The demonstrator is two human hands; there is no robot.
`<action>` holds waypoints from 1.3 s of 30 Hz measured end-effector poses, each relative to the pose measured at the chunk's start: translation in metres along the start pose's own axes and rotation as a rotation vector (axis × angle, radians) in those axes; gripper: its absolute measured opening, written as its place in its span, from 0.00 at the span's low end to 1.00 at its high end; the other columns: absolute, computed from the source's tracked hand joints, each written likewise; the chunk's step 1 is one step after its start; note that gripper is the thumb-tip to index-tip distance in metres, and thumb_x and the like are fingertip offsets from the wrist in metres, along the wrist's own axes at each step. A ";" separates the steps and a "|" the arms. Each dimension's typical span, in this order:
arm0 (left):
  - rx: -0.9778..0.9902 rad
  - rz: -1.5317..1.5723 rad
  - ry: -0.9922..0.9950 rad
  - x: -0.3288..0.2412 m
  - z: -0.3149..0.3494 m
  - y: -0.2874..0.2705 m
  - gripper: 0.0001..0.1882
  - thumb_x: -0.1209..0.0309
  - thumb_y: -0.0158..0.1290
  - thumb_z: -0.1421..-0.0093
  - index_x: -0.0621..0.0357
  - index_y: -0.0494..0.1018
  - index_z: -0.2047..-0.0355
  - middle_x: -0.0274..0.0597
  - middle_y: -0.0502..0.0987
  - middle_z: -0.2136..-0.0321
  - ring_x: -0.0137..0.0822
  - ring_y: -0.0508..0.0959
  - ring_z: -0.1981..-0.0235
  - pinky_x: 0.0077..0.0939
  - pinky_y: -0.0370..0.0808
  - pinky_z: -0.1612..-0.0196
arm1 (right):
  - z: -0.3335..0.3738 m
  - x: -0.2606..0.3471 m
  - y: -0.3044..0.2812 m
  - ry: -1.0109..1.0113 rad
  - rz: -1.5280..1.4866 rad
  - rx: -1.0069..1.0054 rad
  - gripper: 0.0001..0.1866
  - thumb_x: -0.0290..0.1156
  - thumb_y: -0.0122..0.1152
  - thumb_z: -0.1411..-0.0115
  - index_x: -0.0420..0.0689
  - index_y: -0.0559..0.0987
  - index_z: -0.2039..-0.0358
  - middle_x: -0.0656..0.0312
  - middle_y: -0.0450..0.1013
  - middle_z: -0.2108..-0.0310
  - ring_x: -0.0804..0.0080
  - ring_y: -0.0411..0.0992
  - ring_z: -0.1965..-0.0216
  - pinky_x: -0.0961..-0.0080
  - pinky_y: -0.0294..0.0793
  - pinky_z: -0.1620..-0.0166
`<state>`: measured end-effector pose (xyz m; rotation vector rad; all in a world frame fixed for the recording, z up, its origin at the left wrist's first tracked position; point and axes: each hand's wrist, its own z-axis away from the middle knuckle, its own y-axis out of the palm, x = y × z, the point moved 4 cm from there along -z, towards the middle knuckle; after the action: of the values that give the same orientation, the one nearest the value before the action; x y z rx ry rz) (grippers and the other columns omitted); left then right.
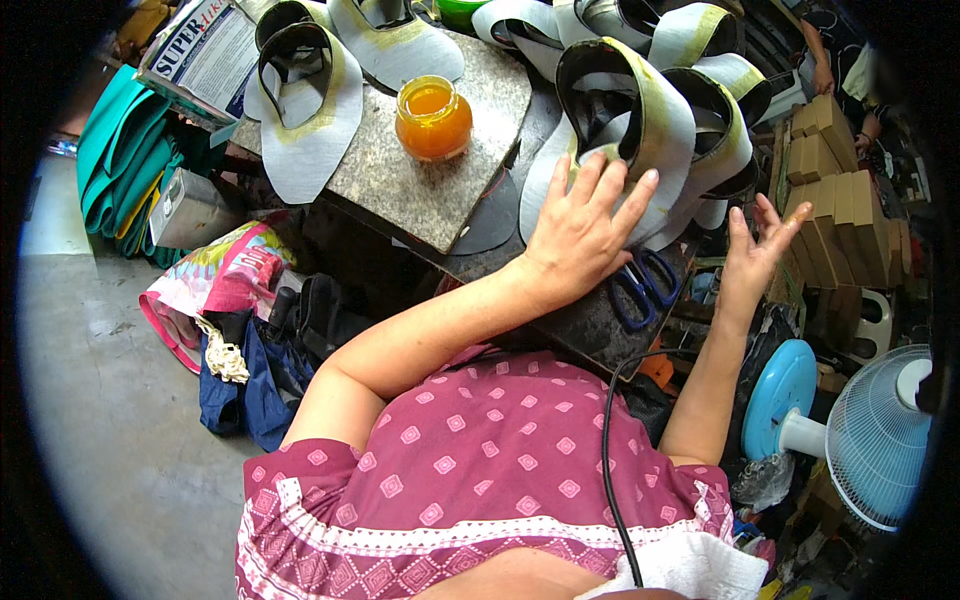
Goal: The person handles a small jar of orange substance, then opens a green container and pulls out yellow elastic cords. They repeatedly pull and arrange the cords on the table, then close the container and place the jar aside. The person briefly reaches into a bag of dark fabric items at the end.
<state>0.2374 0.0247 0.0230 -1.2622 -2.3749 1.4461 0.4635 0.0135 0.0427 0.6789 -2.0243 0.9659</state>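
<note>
My left hand [585,232] reaches over the bench with its fingers spread, at the lower part of a grey shoe upper [665,130]. The fingertips appear to touch it; the thumb is partly hidden. The upper is dark inside, with yellowish smears along its edge. Off to the right, my right hand [757,250] is raised, palm up, fingers apart, holding nothing; one fingertip looks orange-brown. Below my left hand lies a pair of scissors [640,290] with dark blue handles. A glass jar of orange, glue-like stuff [433,118] stands on the stone slab [430,205].
More grey uppers [312,110] sit at the slab's far left, and several crowd the far right. Brown boxes [840,215] are stacked at right, near a blue stool [778,400] and a fan [880,440]. Folded green sheets [125,160] and bags [225,285] lie left. Another person's hand [823,78] shows top right.
</note>
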 end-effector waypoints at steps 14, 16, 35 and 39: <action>-0.111 0.014 -0.023 0.020 -0.022 -0.005 0.62 0.53 0.73 0.61 0.59 0.53 0.29 0.57 0.67 0.41 0.57 0.67 0.40 0.51 0.64 0.36 | -0.001 0.006 0.010 0.205 -0.353 0.181 0.53 0.30 0.62 0.33 0.52 0.30 0.25 0.34 0.54 0.32 0.62 0.69 0.43 0.68 0.69 0.39; 0.004 -0.056 -0.026 0.016 -0.022 0.002 0.63 0.50 0.73 0.60 0.54 0.53 0.28 0.59 0.64 0.39 0.59 0.66 0.39 0.50 0.64 0.36 | 0.000 0.003 0.007 0.175 -0.312 0.178 0.53 0.31 0.63 0.33 0.52 0.31 0.24 0.36 0.56 0.33 0.60 0.69 0.42 0.66 0.68 0.39; -0.361 2.194 -0.520 0.090 -0.019 -0.032 0.38 0.48 0.26 0.30 0.73 0.68 0.42 0.63 0.77 0.50 0.53 0.78 0.50 0.45 0.71 0.40 | 0.007 -0.015 0.017 0.222 -0.324 0.186 0.51 0.24 0.61 0.34 0.58 0.36 0.24 0.37 0.53 0.32 0.54 0.64 0.37 0.62 0.63 0.35; -0.346 2.258 -0.521 0.086 -0.023 -0.037 0.38 0.49 0.27 0.30 0.72 0.67 0.40 0.63 0.76 0.48 0.53 0.78 0.49 0.44 0.70 0.40 | 0.009 -0.016 0.018 0.225 -0.313 0.175 0.51 0.26 0.61 0.34 0.58 0.36 0.24 0.33 0.49 0.31 0.49 0.61 0.34 0.59 0.61 0.34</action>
<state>0.1694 0.0913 0.0368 -4.3245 -0.0495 1.1497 0.4561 0.0181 0.0184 0.9070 -1.5935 0.9895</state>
